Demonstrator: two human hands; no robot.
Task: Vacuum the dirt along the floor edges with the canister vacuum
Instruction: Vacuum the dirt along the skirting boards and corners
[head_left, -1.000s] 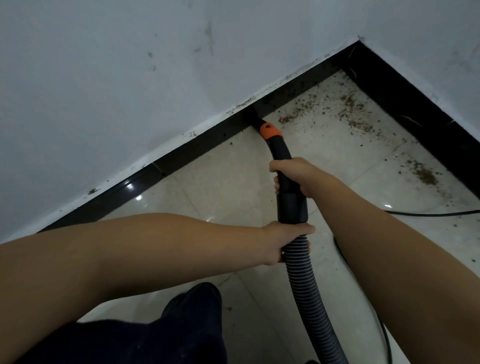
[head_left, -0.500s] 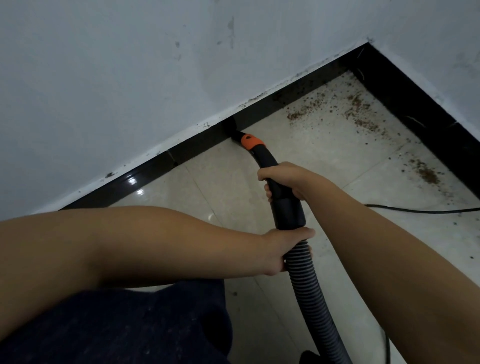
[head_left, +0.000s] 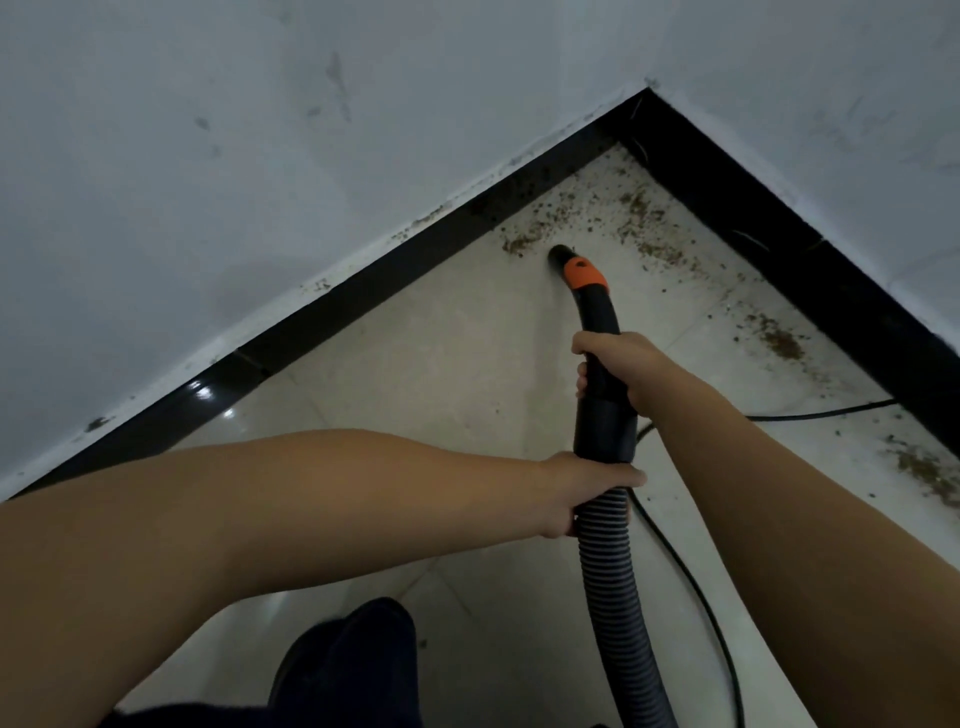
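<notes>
I hold a black vacuum hose (head_left: 613, 561) with a curved black handle and an orange collar (head_left: 584, 273). Its open nozzle tip (head_left: 558, 254) rests on the pale tile floor, just right of a brown dirt clump (head_left: 519, 243) by the black baseboard (head_left: 363, 291). My right hand (head_left: 623, 366) grips the handle from the right. My left hand (head_left: 582, 488) is closed around the hose where the ribbed part begins. More brown dirt (head_left: 644, 218) lies scattered toward the corner, and another patch (head_left: 779, 340) sits along the right baseboard. The canister is out of view.
Two white walls meet at a corner (head_left: 647, 96) at upper right. A thin black power cord (head_left: 810, 414) runs across the floor from the right and curves down beside the hose. A dark trouser leg (head_left: 353, 654) shows at the bottom. More dirt (head_left: 930, 467) lies at the right edge.
The nozzle has moved right along the left baseboard, away from the wall edge, to the dirt clump near the corner. Both hands kept their grip.
</notes>
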